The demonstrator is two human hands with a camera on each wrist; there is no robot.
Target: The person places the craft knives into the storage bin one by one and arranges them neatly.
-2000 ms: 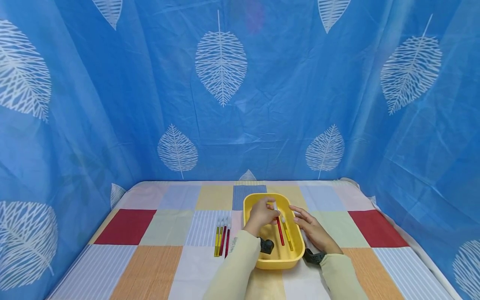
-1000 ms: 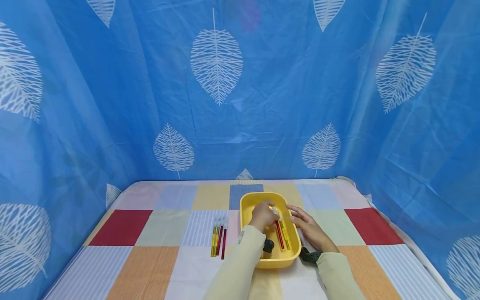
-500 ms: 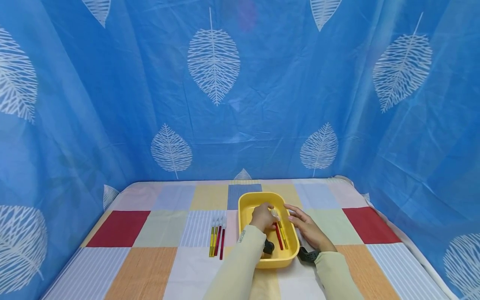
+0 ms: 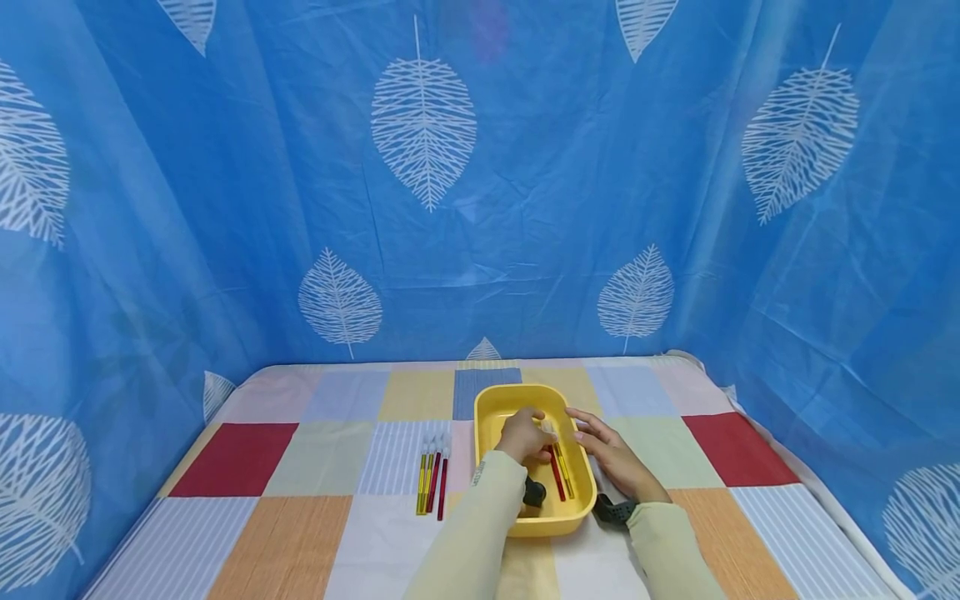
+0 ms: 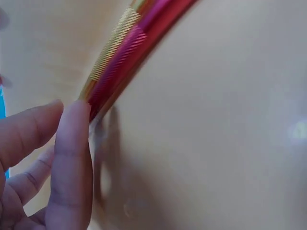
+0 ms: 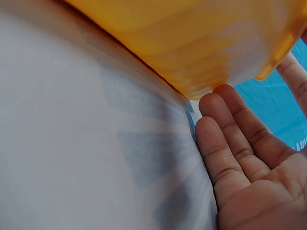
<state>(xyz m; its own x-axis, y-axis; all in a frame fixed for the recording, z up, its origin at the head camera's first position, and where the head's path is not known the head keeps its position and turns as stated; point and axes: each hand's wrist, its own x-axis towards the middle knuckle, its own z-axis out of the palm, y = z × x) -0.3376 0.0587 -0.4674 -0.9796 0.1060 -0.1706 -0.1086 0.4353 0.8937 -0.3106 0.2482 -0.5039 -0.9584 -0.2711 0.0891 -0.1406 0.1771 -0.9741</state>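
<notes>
My left hand (image 4: 522,435) is inside a yellow plastic tray (image 4: 551,527). In the left wrist view, its extended thumb (image 5: 74,158) touches the end of two craft knives lying side by side, a red one (image 5: 120,60) and a gold one (image 5: 115,43), both with knurled grips. Clear caps cover the knives' far ends in the head view, partly hidden by the fingers. My right hand (image 4: 618,457) rests at the tray's right side. Its fingers are straight against the outer wall (image 6: 192,48) in the right wrist view.
Left of the tray, several capped craft knives lie in a row on the patchwork cloth, gold ones (image 4: 422,485) on the left and red ones (image 4: 442,487) on the right. A blue leaf-print curtain (image 4: 480,208) surrounds the table.
My left hand has lowered the red craft knife into the tray beside the gold one, and its grip has loosened. My right hand stays at the tray. The head view has shifted slightly.
</notes>
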